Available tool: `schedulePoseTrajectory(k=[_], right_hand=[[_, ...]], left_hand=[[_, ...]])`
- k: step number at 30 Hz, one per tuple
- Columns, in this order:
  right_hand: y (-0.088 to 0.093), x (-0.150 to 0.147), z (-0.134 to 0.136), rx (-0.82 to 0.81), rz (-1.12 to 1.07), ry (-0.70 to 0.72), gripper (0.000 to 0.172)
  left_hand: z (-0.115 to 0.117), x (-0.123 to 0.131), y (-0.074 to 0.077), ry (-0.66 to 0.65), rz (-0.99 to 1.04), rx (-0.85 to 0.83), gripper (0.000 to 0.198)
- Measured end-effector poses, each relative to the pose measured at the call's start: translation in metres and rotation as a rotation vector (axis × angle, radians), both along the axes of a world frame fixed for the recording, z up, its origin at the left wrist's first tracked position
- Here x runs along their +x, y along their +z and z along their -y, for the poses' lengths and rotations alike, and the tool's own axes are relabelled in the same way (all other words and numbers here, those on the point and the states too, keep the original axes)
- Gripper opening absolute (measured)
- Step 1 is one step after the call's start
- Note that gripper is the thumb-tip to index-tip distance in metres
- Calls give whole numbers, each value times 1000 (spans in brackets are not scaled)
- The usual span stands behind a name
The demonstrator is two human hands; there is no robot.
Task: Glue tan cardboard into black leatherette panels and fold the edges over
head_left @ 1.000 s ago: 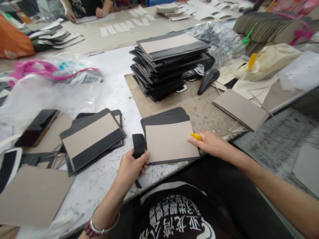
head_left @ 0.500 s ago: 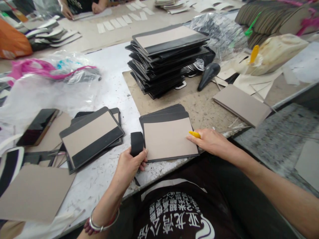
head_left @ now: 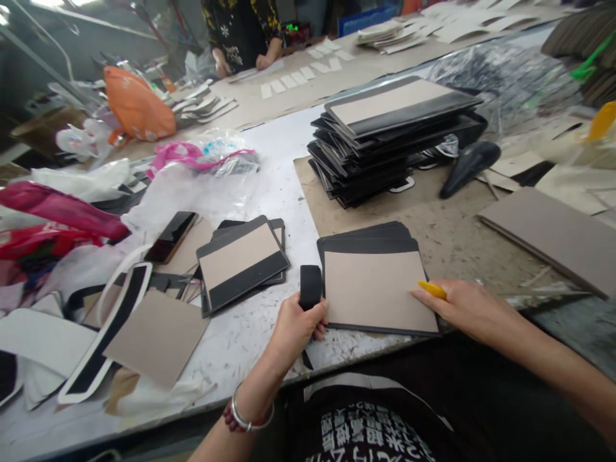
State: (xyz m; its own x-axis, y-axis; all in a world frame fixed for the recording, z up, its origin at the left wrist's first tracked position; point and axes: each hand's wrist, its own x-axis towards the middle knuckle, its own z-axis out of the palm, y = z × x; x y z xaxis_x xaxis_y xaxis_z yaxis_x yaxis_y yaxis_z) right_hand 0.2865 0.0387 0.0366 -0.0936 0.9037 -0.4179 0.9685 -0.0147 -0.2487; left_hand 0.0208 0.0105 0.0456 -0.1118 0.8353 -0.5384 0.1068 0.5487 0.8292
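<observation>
My left hand (head_left: 296, 327) is closed on a curled black strip (head_left: 310, 287) at the left edge of a beige panel with a black top border (head_left: 375, 289). A loose black end hangs below the fingers. In my right hand (head_left: 466, 308) is a small yellow pointed tool (head_left: 432, 289), its tip over the panel's right side; the rest is hidden in the grip. More black-edged panels (head_left: 366, 234) lie fanned out under this one. Just left of my left hand rests a smaller pile of beige-and-black panels (head_left: 243, 260).
A tall stack of black-edged panels (head_left: 394, 106) stands behind, beside a dark pointed object (head_left: 469, 168). Beige boards (head_left: 553, 234) lie right. A phone (head_left: 172, 236), loose cut pieces (head_left: 158, 337) and plastic bags (head_left: 192, 186) crowd the left. Across the table, another person (head_left: 243, 38) handles pale pieces.
The view has swung left, so everything sits farther right and lower, and more of the left side shows. Both hands keep their holds at the panel, with little other movement.
</observation>
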Motion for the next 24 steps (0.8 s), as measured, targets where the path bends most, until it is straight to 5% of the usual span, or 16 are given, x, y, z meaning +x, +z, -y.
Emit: schedulePoseTrajectory(k=[24], right_hand=[[16, -11, 1, -42, 60, -9, 45]], left_hand=[[1, -1, -3, -3, -51, -5, 21]])
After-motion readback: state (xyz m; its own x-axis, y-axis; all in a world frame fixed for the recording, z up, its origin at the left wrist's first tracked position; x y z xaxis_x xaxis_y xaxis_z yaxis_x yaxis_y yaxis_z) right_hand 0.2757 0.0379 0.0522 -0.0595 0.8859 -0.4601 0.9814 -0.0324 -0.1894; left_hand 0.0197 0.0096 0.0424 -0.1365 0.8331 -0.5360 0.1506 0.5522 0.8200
